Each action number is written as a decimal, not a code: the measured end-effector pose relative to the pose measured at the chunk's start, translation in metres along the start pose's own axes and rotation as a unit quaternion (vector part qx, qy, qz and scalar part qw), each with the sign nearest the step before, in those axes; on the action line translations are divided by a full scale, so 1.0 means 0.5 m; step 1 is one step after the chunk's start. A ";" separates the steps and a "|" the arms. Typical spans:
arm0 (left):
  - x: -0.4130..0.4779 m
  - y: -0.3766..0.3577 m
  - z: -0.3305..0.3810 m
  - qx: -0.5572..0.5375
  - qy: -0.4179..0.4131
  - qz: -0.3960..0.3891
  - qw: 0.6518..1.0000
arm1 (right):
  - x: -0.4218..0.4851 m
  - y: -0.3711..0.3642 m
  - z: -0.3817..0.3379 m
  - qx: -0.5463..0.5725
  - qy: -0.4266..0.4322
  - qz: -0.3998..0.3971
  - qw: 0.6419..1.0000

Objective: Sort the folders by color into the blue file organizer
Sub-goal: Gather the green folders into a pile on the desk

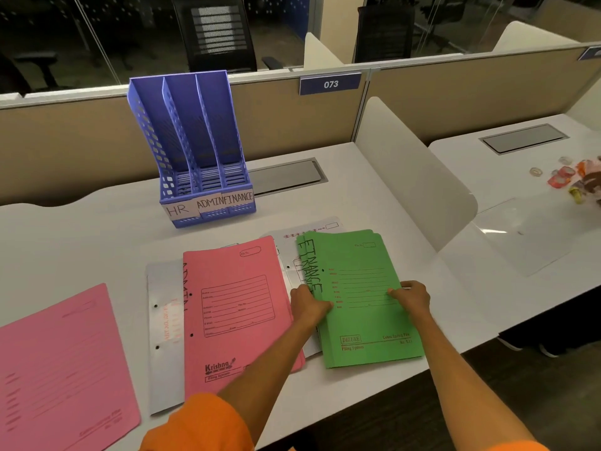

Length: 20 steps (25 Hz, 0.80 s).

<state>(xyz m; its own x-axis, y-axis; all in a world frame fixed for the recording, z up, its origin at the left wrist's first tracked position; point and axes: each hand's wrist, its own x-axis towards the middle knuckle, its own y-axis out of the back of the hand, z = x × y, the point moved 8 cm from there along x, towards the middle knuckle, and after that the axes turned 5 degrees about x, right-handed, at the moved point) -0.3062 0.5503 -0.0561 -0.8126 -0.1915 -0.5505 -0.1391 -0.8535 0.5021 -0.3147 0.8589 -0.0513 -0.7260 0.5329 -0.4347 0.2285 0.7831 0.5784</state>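
Observation:
A blue file organizer [195, 151] stands upright at the back of the desk, its three empty slots labelled HR, ADMIN and FINANCE. In front of it lies a stack of green folders [361, 323] marked FINANCE. My left hand [307, 304] grips the stack's left edge and my right hand [411, 296] grips its right side. A pink folder [237, 307] marked ADMIN lies to the left, over a white folder [164, 320]. Another pink folder [61, 375] lies at the far left. More white folders [312, 231] show beneath the green stack.
A white curved divider [413, 177] stands to the right of the desk. Beyond it, on the neighbouring desk, lie tape rolls and small colourful items [572, 177]. A grey cable hatch [286, 175] sits behind the organizer, and a beige partition with the sign 073 [330, 83] runs along the back.

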 end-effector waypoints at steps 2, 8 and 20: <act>0.000 -0.023 0.005 -0.004 -0.002 -0.015 1.000 | 0.011 0.013 0.006 -0.002 -0.004 0.004 1.000; 0.015 -0.053 -0.003 0.010 -0.012 -0.014 1.000 | 0.032 0.027 0.013 -0.017 -0.005 0.022 1.000; -0.044 0.178 0.061 0.333 -0.209 0.162 0.905 | -0.117 -0.144 -0.215 -0.152 0.265 0.058 0.950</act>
<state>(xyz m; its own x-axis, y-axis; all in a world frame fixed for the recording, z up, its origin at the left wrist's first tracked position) -0.3179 0.4933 0.0214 -0.9956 -0.0605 -0.0720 -0.0526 -0.2768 0.9595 -0.3588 0.7367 0.0066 -0.9507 0.3101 0.0069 0.1878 0.5579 0.8084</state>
